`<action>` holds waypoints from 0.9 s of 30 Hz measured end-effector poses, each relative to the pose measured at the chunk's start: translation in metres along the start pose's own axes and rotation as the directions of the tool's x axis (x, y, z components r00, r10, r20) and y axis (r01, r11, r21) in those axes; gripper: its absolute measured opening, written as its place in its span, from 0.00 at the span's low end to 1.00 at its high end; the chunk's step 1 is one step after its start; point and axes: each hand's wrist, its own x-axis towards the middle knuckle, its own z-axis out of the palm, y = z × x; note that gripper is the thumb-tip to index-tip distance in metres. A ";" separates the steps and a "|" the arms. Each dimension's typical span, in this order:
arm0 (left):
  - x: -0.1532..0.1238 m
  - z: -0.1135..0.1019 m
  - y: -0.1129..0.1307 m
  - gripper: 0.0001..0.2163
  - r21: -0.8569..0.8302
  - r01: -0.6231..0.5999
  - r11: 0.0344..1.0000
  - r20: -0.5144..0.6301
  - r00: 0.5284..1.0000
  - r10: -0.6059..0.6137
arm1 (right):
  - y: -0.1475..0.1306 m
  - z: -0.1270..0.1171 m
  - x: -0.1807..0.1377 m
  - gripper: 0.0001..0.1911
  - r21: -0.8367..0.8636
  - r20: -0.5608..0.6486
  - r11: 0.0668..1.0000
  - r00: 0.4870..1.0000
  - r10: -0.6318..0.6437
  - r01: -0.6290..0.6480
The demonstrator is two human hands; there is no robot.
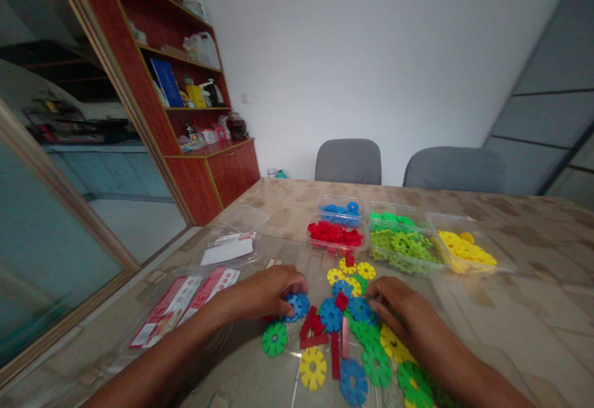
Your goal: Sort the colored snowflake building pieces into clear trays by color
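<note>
A loose heap of flat plastic gear-shaped discs in blue, green, yellow and red, with some red bars, lies on the table in front of me. My left hand rests at the heap's left edge, its fingertips closed on a blue disc. My right hand lies palm down on the right side of the heap, fingers curled over blue and green discs; whether it grips one is hidden.
Beyond the heap stand clear tubs sorted by colour: blue, red, green, yellow. Clear lids and red-and-white packaging lie to the left. Two grey chairs stand at the far edge. A wooden shelf stands at left.
</note>
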 end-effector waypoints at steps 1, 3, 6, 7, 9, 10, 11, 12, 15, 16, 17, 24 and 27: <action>0.000 0.001 0.001 0.15 0.018 0.015 1.000 -0.001 1.000 -0.015 | 0.000 0.001 0.000 0.08 -0.008 0.021 1.000 1.000 -0.004 0.004; 0.001 0.002 0.003 0.16 0.040 0.051 0.998 0.004 0.999 -0.051 | 0.001 0.006 0.000 0.11 -0.041 0.073 0.999 0.997 -0.003 0.006; 0.002 0.004 0.002 0.14 0.041 0.087 0.995 0.008 0.996 -0.087 | 0.003 0.015 0.000 0.11 -0.088 0.113 0.996 0.993 0.021 -0.011; 0.002 0.004 0.002 0.14 0.037 0.087 0.995 0.008 0.996 -0.088 | 0.003 0.017 0.000 0.10 -0.093 0.109 0.995 0.994 0.033 -0.023; 0.002 0.006 0.001 0.14 0.027 0.078 0.997 0.004 0.997 -0.078 | 0.003 0.019 0.001 0.10 -0.078 0.094 0.996 0.994 0.058 -0.050; 0.003 0.006 0.000 0.13 0.018 0.068 0.998 0.000 0.998 -0.068 | 0.003 0.019 0.000 0.11 -0.061 0.090 0.996 0.993 0.070 -0.065; 0.003 0.007 0.000 0.12 0.006 0.054 0.998 -0.004 0.999 -0.054 | 0.003 0.018 0.000 0.11 -0.038 0.092 0.996 0.992 0.083 -0.079; 0.003 0.007 0.000 0.11 -0.006 0.041 0.999 -0.008 0.999 -0.041 | 0.003 0.017 0.000 0.12 -0.009 0.101 0.996 0.991 0.092 -0.092; 0.002 0.005 0.001 0.07 -0.035 0.011 0.999 -0.020 1.000 -0.012 | 0.004 0.014 0.001 0.13 0.078 0.113 0.988 0.986 0.121 -0.130; 0.001 0.003 0.002 0.06 -0.041 0.005 0.999 -0.027 1.000 -0.006 | 0.005 0.013 0.001 0.13 0.096 0.099 0.987 0.988 0.117 -0.127; -0.001 0.001 0.004 0.05 -0.049 -0.001 0.999 -0.031 1.000 0.000 | 0.005 0.011 0.002 0.11 0.106 0.078 0.988 0.992 0.104 -0.112; 0.003 0.013 0.020 0.07 -0.297 -0.046 0.954 -0.051 0.998 0.033 | -0.006 -0.004 0.006 0.10 0.118 0.021 0.993 1.000 -0.010 0.007; 0.014 0.030 0.022 0.09 -0.402 -0.066 0.913 -0.065 0.997 0.043 | -0.022 -0.006 0.001 0.10 0.182 0.159 0.982 0.985 -0.068 0.038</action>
